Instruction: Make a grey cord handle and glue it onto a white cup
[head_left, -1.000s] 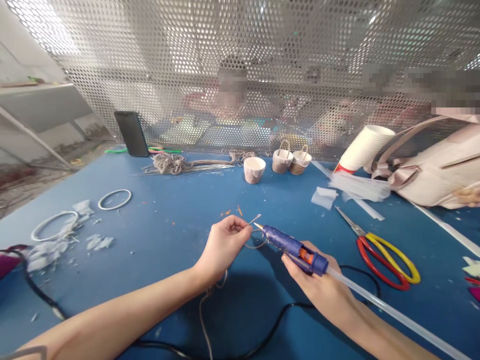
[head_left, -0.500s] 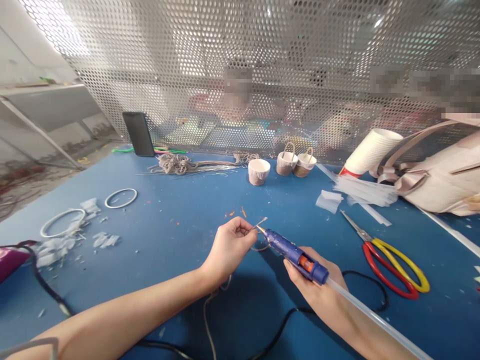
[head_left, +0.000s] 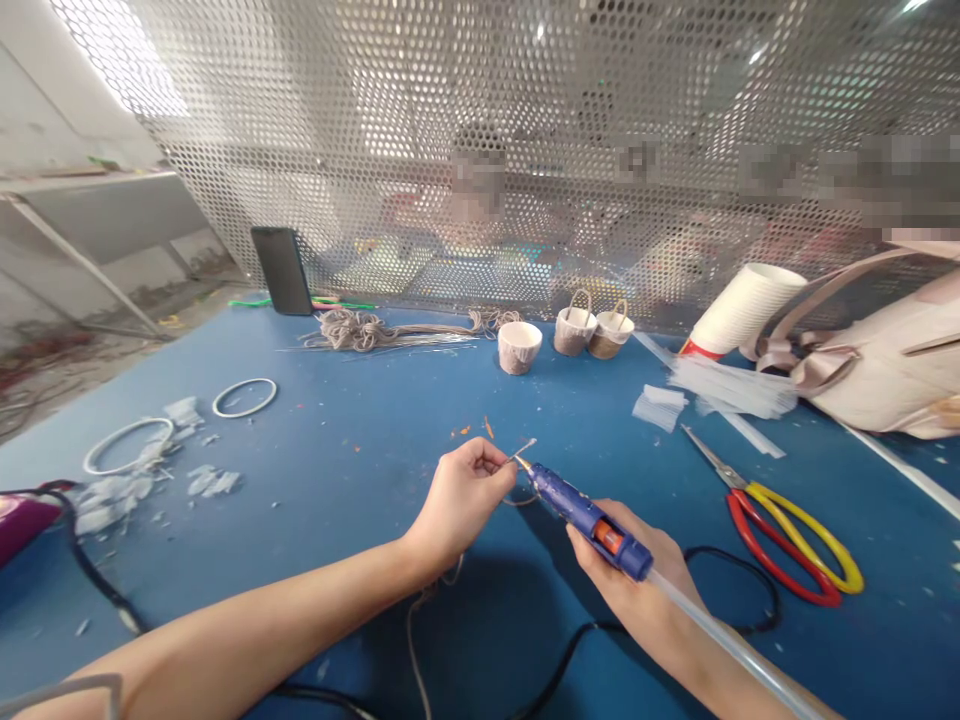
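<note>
The left hand (head_left: 466, 490) pinches a thin cord (head_left: 528, 446) in a tight grip, its end jutting past the hand; the right hand (head_left: 632, 602) curls around a blue glue gun (head_left: 564, 496), its tip meeting or nearly meeting the cord.

The fingers of the left hand (head_left: 461, 495) hide part of the thin cord (head_left: 523, 450) they pinch; whether the tip of the glue gun (head_left: 574, 500) touches it is too small to tell. The right hand (head_left: 630, 590) covers the gun's grip. The clear glue stick (head_left: 720, 633) and the counter's (head_left: 360, 400) near edge are cut off. So are a pale bag (head_left: 892, 350) toward the far edge's right end and a purple object (head_left: 26, 525) by the left edge. Shapes in the perforated panel (head_left: 315, 150) behind the far edge are blurred.
</note>
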